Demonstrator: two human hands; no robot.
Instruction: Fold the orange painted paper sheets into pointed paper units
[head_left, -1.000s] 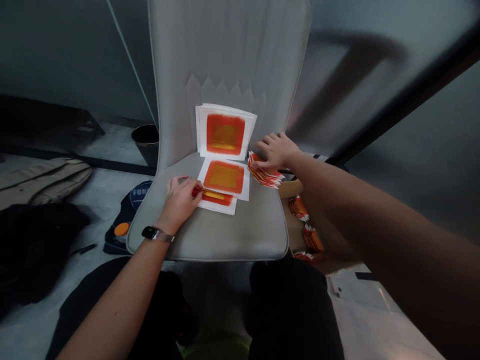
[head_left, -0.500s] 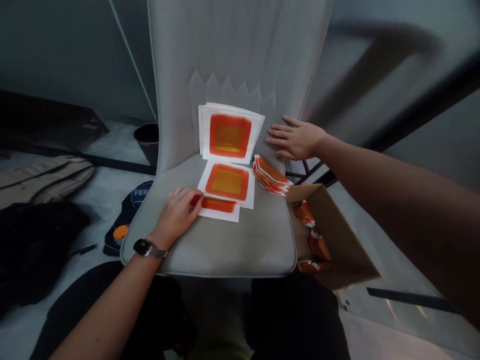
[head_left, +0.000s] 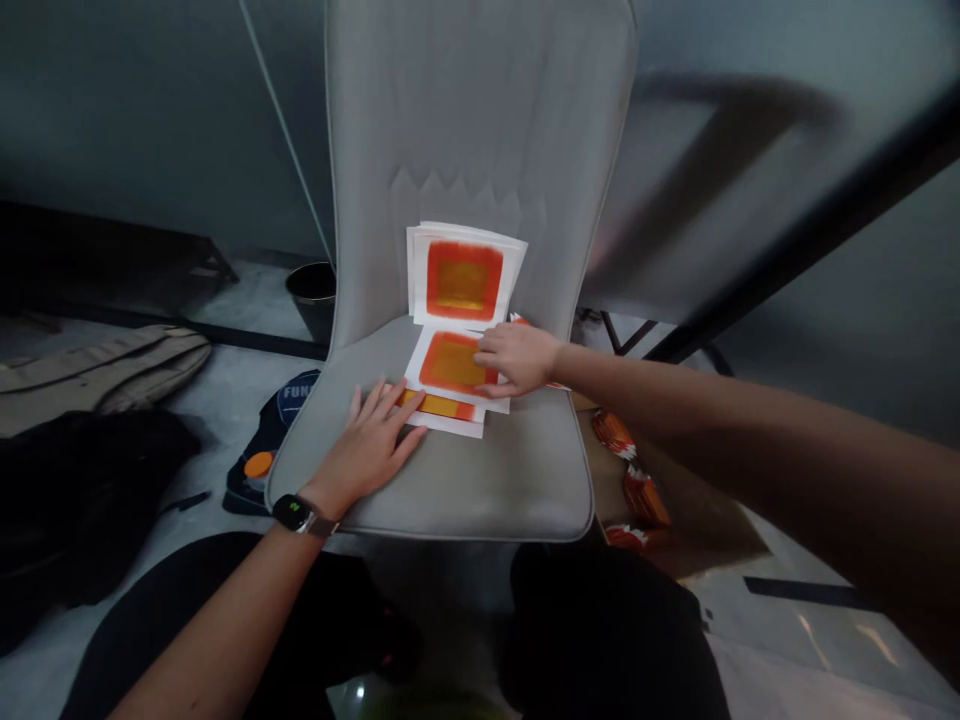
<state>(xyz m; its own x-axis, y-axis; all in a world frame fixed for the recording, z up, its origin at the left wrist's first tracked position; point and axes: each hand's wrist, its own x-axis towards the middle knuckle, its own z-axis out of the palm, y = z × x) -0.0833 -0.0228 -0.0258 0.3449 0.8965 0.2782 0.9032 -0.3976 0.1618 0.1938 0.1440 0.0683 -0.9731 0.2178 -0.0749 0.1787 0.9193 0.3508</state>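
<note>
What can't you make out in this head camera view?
Middle printed sheet: right part under the right hand.
Cardboard box: upper part behind the right forearm.
Lowest sheet: left end under the left hand.
Lettering on the dark item: cut off by the seat.
Watch display: too small to read.

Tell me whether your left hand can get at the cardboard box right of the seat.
Probably not easily: the left hand rests on the grey chair seat, whose width lies between it and the cardboard box, and the right forearm stretches across above the box, in the way.

Lower sheets (head_left: 442, 406) partly covered, cardboard box (head_left: 705, 530) half hidden (forearm (head_left: 750, 410) above)
</note>
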